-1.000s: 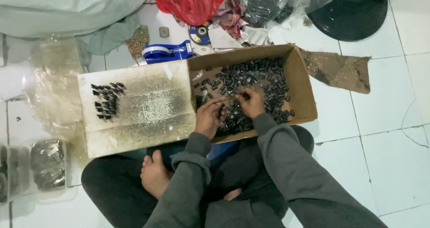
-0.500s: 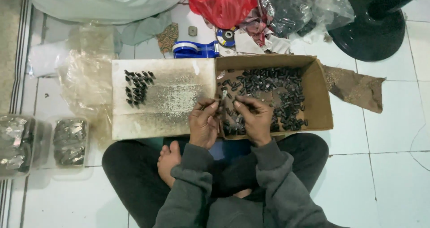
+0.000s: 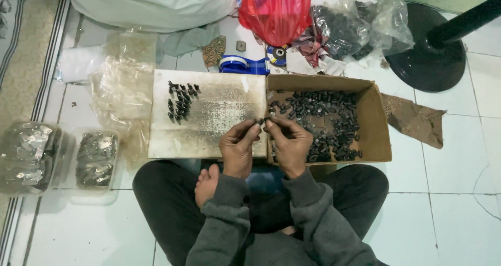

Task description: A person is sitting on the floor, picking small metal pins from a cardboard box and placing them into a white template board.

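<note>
From the head view, the person sits cross-legged on the white tiled floor [image 3: 459,203], so the brown cardboard box of small dark metal parts [image 3: 326,122] sits right within reach. The left hand [image 3: 237,148] and right hand [image 3: 289,146] meet over the box edge, fingertips pinched shut on one small dark piece [image 3: 262,121], too tiny to identify. Finished-looking pieces [image 3: 180,101] are lined up on the flattened grey flap.
</note>
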